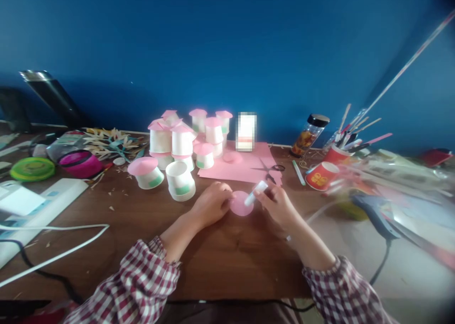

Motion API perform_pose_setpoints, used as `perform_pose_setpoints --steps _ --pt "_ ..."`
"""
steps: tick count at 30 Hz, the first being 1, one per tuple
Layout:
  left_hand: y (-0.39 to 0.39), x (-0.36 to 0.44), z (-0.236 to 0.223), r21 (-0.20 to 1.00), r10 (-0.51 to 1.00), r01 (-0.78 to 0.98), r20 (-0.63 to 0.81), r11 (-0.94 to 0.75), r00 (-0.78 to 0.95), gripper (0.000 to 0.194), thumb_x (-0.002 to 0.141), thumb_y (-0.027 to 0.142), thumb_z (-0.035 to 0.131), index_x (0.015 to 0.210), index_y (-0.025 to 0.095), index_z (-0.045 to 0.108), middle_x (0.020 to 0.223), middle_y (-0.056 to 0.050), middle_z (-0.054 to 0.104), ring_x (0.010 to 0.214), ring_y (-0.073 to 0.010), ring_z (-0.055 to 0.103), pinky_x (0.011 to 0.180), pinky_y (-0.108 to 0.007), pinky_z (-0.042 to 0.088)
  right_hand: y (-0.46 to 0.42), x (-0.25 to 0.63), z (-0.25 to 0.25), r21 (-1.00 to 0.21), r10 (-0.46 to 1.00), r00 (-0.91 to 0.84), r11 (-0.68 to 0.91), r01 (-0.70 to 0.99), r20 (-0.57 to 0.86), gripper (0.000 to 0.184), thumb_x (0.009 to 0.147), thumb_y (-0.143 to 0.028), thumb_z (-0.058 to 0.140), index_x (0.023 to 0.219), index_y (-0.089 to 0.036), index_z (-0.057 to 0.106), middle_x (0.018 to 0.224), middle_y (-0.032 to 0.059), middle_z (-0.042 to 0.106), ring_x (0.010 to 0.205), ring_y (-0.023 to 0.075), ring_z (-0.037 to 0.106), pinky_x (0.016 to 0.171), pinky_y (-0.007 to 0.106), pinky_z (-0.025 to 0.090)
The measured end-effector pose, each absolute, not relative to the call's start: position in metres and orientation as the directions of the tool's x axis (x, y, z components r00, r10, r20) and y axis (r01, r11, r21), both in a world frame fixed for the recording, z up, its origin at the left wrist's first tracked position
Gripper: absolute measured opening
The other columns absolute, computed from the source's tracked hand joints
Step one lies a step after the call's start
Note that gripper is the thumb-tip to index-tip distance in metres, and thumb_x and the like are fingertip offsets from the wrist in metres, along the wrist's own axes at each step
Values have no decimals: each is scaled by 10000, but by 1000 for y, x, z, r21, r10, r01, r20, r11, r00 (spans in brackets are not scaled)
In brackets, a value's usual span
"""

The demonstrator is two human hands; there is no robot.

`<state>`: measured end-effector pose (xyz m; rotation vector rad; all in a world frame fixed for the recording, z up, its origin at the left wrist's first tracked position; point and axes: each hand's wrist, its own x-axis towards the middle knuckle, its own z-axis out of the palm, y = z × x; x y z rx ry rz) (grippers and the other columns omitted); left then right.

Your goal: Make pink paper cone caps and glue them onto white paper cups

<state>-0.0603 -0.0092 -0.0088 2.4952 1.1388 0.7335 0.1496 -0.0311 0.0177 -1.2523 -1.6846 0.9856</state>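
Note:
Over the middle of the table, my left hand (pixel 213 201) pinches the left edge of a round pink paper disc (pixel 241 206). My right hand (pixel 276 201) grips a white glue stick (pixel 256 192), tilted with its lower end at the disc's upper right. Left of my left hand stands a white paper cup (pixel 180 181) with a green patch. Beside it, another cup (pixel 150 180) carries a pink paper top (pixel 142 166). Behind my hands, black-handled scissors (pixel 270 172) lie open across pink paper sheets (pixel 227 171).
Several white cups with pink tops (pixel 182 141) cluster at the back. A bright blurred upright object (pixel 246 132) stands by the wall. On the right are red paper cups (pixel 323 176), a lidded bottle (pixel 309 136) and a glue gun (pixel 375 215). Leftward lies a power strip (pixel 67 191).

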Motion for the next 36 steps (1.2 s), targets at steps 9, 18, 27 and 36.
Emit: perform_pose_setpoints --steps 9,18,27,36 --pt "-10 -60 -8 460 770 619 323 -636 551 191 824 193 483 847 185 672 896 -86 630 885 -214 547 797 -344 426 -37 145 20 -814 947 -219 313 488 233 202 843 -370 544 808 -178 597 738 4 633 661 137 540 634 231 408" --pt "-9 -59 -10 498 792 619 312 -607 525 186 809 200 515 878 204 688 891 -76 636 900 -218 553 803 -348 428 -38 140 13 -665 921 -281 390 636 271 193 867 -353 500 781 -184 527 680 -2 568 595 129 488 577 216 361" --pt "-9 -59 -10 488 796 633 293 -600 529 190 803 200 526 901 213 689 916 -73 634 926 -223 543 799 -350 429 -40 138 6 -544 889 -364 457 704 276 147 879 -329 480 826 -194 508 766 20 585 669 151 521 613 223 361" --pt "-8 -59 -12 478 795 638 300 -604 528 188 795 187 532 884 214 696 924 -63 632 921 -221 539 785 -337 434 -41 134 4 -521 884 -390 468 714 260 166 879 -361 495 860 -199 524 803 26 609 703 161 551 632 230 367"
